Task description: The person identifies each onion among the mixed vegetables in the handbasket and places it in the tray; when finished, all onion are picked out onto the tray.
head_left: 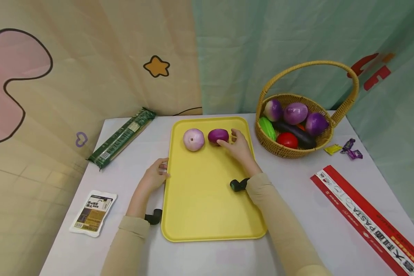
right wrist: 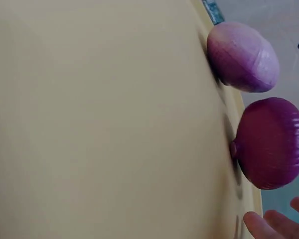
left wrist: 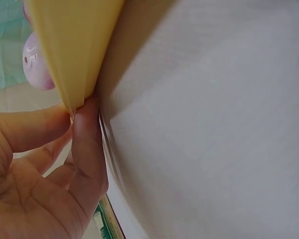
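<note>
A yellow tray [head_left: 210, 195] lies on the table. Its left rim is pinched between the thumb and fingers of my left hand [head_left: 153, 176], as the left wrist view shows, with the tray wall [left wrist: 74, 55] rising from the fingertips. On the far part of the tray sit a pale purple onion [head_left: 193, 140] and, to its right, a dark purple onion [head_left: 218, 135]. Beside the dark one is my right hand [head_left: 240, 148], fingers loosely spread. In the right wrist view a gap separates its fingertips [right wrist: 259, 226] from that dark onion [right wrist: 271, 144].
A wicker basket [head_left: 286, 152] of toy vegetables stands at the back right, by small wrapped candies [head_left: 349, 145]. A red pasta box [head_left: 369, 218] lies at the right. A green noodle packet [head_left: 122, 138] and a white-edged pouch [head_left: 94, 212] are at the left.
</note>
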Available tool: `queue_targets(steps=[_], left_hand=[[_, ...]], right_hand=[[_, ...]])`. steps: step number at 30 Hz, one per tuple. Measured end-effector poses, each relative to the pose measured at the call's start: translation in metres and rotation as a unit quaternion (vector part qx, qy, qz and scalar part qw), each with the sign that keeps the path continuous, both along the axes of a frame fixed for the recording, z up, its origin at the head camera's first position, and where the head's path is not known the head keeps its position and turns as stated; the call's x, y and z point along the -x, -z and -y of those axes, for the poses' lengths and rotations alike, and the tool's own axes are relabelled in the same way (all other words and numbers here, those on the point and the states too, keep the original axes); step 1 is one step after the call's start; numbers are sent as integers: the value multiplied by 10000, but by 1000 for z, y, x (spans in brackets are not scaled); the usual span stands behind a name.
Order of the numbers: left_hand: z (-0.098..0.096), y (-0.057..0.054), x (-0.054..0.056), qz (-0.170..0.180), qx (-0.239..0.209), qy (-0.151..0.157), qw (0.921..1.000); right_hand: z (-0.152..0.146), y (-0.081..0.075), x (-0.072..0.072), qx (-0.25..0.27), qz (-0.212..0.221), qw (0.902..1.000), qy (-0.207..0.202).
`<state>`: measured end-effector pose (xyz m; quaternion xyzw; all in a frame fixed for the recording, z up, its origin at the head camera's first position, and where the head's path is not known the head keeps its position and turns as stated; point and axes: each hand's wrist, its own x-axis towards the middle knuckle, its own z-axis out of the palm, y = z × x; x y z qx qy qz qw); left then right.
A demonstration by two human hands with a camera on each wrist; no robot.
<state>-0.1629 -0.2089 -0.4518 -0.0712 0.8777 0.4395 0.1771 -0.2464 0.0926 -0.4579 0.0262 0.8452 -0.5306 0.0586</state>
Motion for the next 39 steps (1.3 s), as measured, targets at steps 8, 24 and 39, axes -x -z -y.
queue_targets(steps=[8, 24, 39], left_hand=[[2, -2, 1, 2, -43, -27, 10000], [4, -5, 0, -6, -19, 57, 10000], [3, 1, 0, 37, -76, 95, 9999]], right_hand=[[-19, -42, -10, 242, -382, 9990, -26], [-148, -89, 10, -534, -1360, 9682, 2030], [-173, -69, 33, -1114, -317, 9823, 1469]])
